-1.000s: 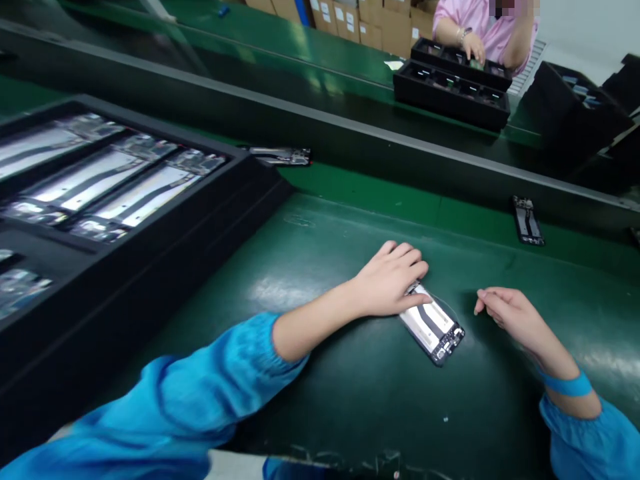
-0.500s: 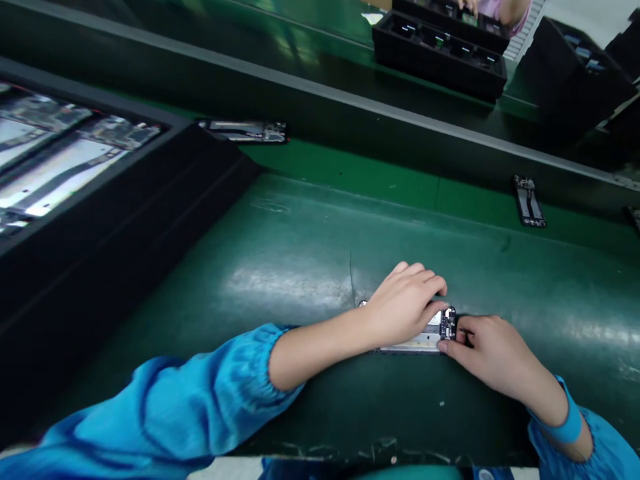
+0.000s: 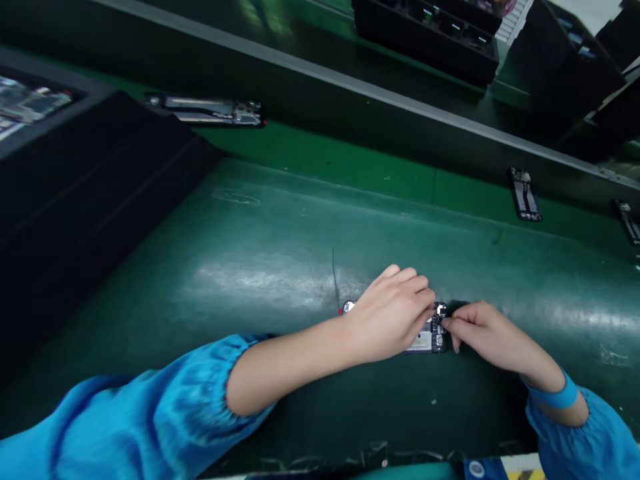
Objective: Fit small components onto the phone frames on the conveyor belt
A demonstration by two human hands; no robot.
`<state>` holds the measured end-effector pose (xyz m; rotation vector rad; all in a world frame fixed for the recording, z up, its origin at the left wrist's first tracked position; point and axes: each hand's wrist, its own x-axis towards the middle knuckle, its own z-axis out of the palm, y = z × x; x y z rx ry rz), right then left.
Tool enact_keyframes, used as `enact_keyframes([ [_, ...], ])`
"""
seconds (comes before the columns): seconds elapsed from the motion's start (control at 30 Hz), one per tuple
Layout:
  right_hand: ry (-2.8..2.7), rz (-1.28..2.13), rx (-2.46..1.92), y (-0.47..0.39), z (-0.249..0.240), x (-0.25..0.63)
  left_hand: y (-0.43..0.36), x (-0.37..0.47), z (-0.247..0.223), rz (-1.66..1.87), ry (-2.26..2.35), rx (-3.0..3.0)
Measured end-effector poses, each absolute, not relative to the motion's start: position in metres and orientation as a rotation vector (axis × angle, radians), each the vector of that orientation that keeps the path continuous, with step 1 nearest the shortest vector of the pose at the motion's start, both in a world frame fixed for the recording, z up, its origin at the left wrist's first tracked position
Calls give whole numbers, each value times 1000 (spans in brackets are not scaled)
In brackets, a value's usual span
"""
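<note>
Both hands meet on one phone frame (image 3: 431,337), which lies flat on the green tabletop (image 3: 260,267). The left hand (image 3: 393,313) covers most of the frame and presses it down; the right hand (image 3: 483,331) pinches with narrow fingers (image 3: 447,323) at its right end. Left of the frame a black tray (image 3: 90,173) stands well apart, with bare tabletop between. Beyond the frame, more frames (image 3: 524,195) lie near the conveyor edge.

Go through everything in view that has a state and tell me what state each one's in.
left hand: flat on the phone frame, pressing
right hand: fingertips pinching the frame's right end
phone frame: flat on mat, mostly covered
belt frames: lying flat, untouched
black tray: loaded, on the left
</note>
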<state>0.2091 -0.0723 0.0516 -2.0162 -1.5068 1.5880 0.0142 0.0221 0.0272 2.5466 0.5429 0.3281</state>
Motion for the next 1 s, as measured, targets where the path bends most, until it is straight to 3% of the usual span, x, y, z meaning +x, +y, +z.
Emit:
enact_keyframes([
  [0.17, -1036, 1972, -1940, -62, 44, 212, 18, 12, 23, 386, 539, 2509],
  [1.0, -988, 1954, -2017, -51, 51, 206, 20, 11, 23, 370, 528, 2342],
])
